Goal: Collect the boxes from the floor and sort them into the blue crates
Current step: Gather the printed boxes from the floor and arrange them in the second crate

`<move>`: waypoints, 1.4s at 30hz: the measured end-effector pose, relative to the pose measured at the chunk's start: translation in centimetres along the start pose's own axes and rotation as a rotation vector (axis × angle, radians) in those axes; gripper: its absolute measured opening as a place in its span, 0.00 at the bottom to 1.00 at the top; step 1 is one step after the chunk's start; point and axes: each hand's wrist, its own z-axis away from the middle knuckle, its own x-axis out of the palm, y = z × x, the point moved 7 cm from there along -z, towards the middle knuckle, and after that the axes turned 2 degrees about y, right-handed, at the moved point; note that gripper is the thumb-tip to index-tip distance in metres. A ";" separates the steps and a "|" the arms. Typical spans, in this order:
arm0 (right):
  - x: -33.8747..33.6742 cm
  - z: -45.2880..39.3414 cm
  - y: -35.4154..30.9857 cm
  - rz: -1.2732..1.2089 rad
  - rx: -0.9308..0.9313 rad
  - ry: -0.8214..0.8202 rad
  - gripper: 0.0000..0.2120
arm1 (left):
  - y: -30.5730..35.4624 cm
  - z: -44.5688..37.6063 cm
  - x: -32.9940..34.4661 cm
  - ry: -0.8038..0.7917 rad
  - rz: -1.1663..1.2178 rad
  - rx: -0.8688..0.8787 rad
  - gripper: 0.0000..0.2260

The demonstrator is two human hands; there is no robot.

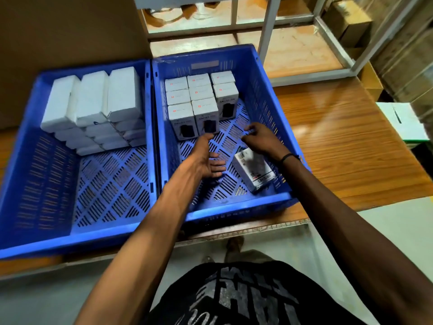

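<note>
Two blue crates stand side by side on a wooden table. The left crate [35,160] holds several plain white boxes [93,99] stacked at its back. The right crate [234,207] holds several upright white boxes with red logos [201,95] in rows at its back left. One more white box [254,170] lies flat on this crate's floor near the front right. My left hand [208,158] is inside the right crate, palm open, empty, just left of the lying box. My right hand [262,139] hovers over that box's far end, fingers spread, holding nothing.
The wooden table [339,148] extends to the right of the crates. A white carton [403,120] sits at its right edge. A white metal rack frame [269,31] and brown cardboard boxes [351,22] stand behind. A large cardboard sheet [58,31] rises behind the left crate.
</note>
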 end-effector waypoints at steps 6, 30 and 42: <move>1.0 0.5 2.8 0.206 0.069 -0.141 0.08 | -0.8 -0.1 1.4 -0.106 -0.031 -0.078 0.34; 2.1 -1.5 1.8 -0.186 -0.005 -0.119 0.14 | 1.8 0.9 -0.1 0.113 -0.216 0.231 0.08; 0.7 -1.2 1.1 -0.257 -0.083 -0.061 0.16 | 2.4 1.1 -0.3 0.052 -0.126 0.256 0.19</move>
